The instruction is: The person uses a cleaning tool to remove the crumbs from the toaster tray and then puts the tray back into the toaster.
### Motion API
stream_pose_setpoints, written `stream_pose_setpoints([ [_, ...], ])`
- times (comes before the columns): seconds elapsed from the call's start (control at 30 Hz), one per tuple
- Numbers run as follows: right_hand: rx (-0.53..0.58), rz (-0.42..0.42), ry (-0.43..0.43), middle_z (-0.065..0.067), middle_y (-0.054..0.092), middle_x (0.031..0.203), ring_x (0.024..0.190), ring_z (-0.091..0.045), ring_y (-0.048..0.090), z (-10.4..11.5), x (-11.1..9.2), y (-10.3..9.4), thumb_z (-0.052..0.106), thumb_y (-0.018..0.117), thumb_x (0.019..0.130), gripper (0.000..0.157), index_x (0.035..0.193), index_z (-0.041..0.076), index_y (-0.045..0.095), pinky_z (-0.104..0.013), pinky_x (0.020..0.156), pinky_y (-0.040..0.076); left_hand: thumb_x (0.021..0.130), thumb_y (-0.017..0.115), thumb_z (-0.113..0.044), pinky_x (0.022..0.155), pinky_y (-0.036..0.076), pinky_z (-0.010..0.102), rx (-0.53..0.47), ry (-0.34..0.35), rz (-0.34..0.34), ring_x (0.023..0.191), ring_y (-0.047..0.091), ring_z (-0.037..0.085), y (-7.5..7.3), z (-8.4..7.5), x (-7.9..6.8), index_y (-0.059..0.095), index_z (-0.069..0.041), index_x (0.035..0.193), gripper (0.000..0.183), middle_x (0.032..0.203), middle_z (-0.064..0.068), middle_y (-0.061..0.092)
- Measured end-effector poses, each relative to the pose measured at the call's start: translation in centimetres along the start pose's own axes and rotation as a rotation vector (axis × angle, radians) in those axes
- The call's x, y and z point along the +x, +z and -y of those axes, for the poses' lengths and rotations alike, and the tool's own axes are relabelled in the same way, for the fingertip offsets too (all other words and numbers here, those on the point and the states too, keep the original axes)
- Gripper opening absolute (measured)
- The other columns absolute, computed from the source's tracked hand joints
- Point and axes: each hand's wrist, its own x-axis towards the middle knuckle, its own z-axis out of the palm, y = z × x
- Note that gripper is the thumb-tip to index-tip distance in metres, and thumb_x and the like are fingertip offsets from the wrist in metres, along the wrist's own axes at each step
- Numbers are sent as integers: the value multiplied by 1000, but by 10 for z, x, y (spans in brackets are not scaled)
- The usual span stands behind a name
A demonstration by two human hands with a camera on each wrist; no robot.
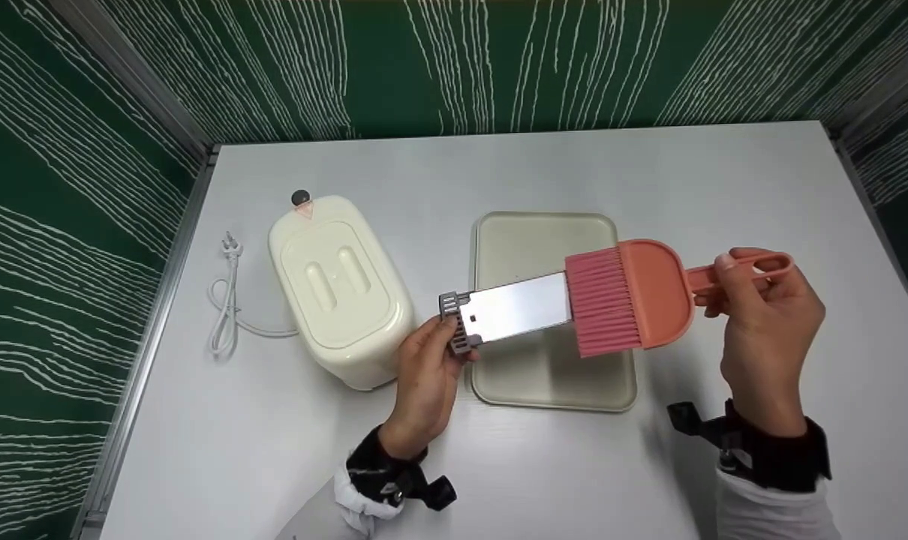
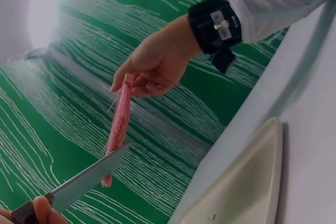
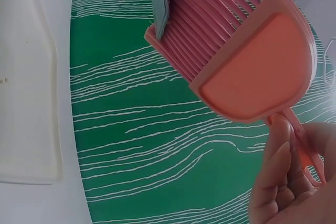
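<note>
My left hand (image 1: 428, 375) holds the grey slotted end of a flat, shiny metal crumb tray (image 1: 518, 309), thumb on top. Pinched by its looped handle in my right hand (image 1: 769, 330) is a coral brush (image 1: 656, 292) with pink bristles. The bristle tips meet the far end of the crumb tray, above a beige rectangular tray (image 1: 544, 236) on the table. In the left wrist view the brush (image 2: 121, 116) shows edge-on, its bristles at the metal end. The right wrist view shows the bristles (image 3: 210, 24) against the metal edge.
A cream toaster (image 1: 341, 277) with a closed lid stands on the left of the white table (image 1: 394, 172). Its white cord and plug (image 1: 233, 255) lie beside it. Small brown crumbs (image 2: 212, 217) dot the beige tray. Green patterned panels (image 1: 454, 67) surround the table.
</note>
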Motion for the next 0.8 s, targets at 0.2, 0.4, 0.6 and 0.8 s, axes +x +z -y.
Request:
stream_pose_setpoints([
  [0.2, -21, -12, -8, -22, 72, 78, 55, -22, 66, 2, 1, -2, -2, 79, 90, 21, 105, -11, 68, -23, 49, 50, 109, 43, -6, 72, 53, 25, -20, 1, -10, 86, 59, 17, 2, -1, -1, 55, 18, 132, 36, 101, 13, 63],
  [0.4, -36, -28, -25, -22, 73, 82, 57, -22, 67, 4, 3, -5, -1, 80, 90, 23, 107, -12, 68, -22, 51, 51, 109, 43, -6, 71, 53, 25, -26, 0, -15, 85, 59, 17, 2, -1, -1, 56, 18, 131, 35, 101, 13, 63],
  [0.6, -45, -54, -12, -21, 72, 83, 59, -21, 67, 7, 5, -7, 0, 79, 90, 23, 108, -11, 69, -21, 53, 52, 109, 44, -7, 71, 53, 25, -16, -2, -21, 86, 60, 17, 2, -2, -1, 55, 19, 132, 36, 103, 14, 63],
  [0.8, -53, -70, -7, -20, 72, 80, 57, -22, 66, 9, 8, -7, -4, 75, 92, 15, 104, -9, 68, -22, 52, 51, 109, 44, -8, 72, 52, 25, -11, -2, -18, 86, 60, 17, 2, -2, -1, 56, 18, 133, 37, 103, 14, 64],
])
